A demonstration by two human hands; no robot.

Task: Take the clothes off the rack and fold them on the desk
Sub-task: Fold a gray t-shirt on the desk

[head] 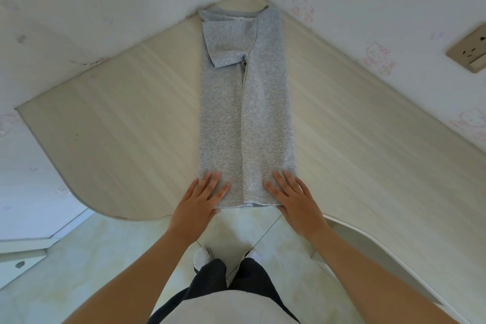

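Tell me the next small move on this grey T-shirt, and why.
Probably pinch the near hem and fold it away toward the collar. The grey T-shirt already lies on the desk as a long narrow strip, sides and sleeve folded in. The left hand and right hand rest flat on its near end, fingers straight, so only the lengthwise fold seems left.

The grey mottled knit-cloth garment (244,113) looks soft and matt. The pale wood-grain desk top (118,139) under it is smooth, with a dull sheen. The beige plastic wall socket (468,54), far right, is smooth; the near cream floor tiles (105,258) gleam faintly.
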